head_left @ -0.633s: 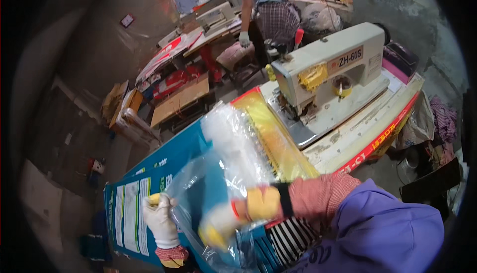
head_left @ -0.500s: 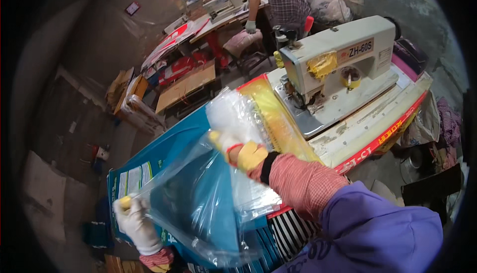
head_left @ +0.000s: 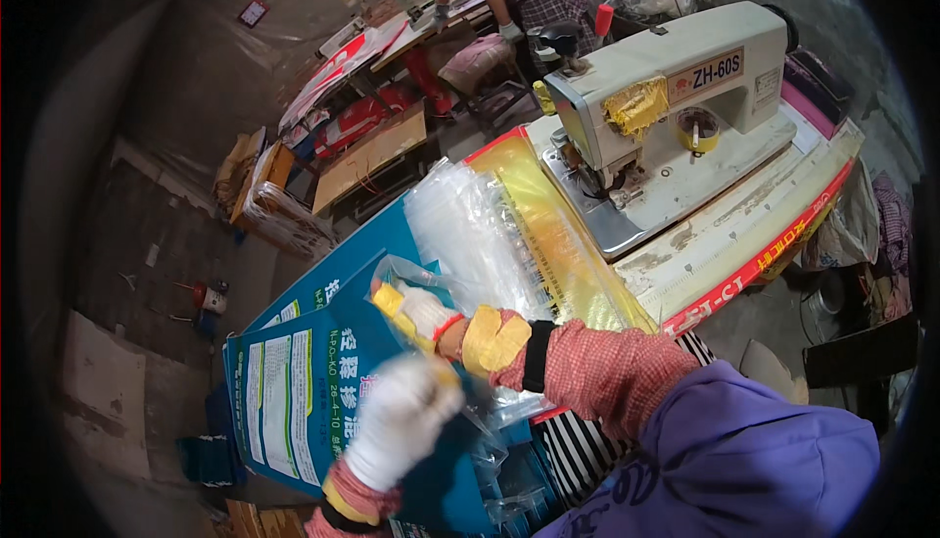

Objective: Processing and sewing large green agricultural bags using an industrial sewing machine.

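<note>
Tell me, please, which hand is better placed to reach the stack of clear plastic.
Probably the right hand: it is beside the clear plastic, whereas the left hand is lower, over the blue sacks, and farther from it.

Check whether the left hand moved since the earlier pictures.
Yes: the left hand, blurred now, has moved rightward, ending closer to the fixed sewing machine.

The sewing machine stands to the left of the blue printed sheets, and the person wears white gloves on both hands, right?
Not quite: the head view shows the sewing machine to the right of the blue printed sheets. The left hand and right hand do wear white gloves.
</note>
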Demonstrator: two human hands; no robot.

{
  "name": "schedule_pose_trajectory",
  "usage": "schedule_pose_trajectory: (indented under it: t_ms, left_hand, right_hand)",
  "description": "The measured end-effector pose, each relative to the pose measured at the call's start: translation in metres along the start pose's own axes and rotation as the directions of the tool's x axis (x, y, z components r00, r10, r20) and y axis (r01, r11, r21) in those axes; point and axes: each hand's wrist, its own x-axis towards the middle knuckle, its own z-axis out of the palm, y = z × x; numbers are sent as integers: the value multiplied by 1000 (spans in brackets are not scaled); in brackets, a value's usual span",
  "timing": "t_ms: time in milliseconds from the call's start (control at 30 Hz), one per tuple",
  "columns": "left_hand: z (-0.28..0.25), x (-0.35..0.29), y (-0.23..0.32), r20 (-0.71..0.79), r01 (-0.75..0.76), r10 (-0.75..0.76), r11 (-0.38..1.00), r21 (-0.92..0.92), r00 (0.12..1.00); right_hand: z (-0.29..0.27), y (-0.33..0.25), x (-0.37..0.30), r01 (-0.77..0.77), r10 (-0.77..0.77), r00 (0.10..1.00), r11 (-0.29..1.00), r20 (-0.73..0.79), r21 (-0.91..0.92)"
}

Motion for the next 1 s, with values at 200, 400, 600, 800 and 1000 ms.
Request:
schedule_pose_trajectory:
  t_ms: [200, 400, 600, 800, 1000]
  left_hand:
    - [-2, 92, -54, -104, -103, 256, 681, 725, 961]
    - [12, 56, -70, 277, -44, -134, 832, 553, 951]
    - [-21, 83, -95, 26, 194, -385, 521, 831, 923]
    - [-51, 160, -62, -71, 75, -152, 20, 997, 986]
    - [-80, 241, -46, -261, 260, -41, -31, 965, 965]
  right_hand:
    - [10, -4, -20, 501, -398, 864, 736, 308, -456]
    - [3, 3, -71, 438, -340, 709, 899, 618, -9]
    - [-12, 17, -55, 212, -133, 826, 974, 549, -84]
    - [69, 53, -30, 871, -115, 415, 339, 903, -357]
    - [24, 142, -179, 661, -279, 731, 514, 622, -546]
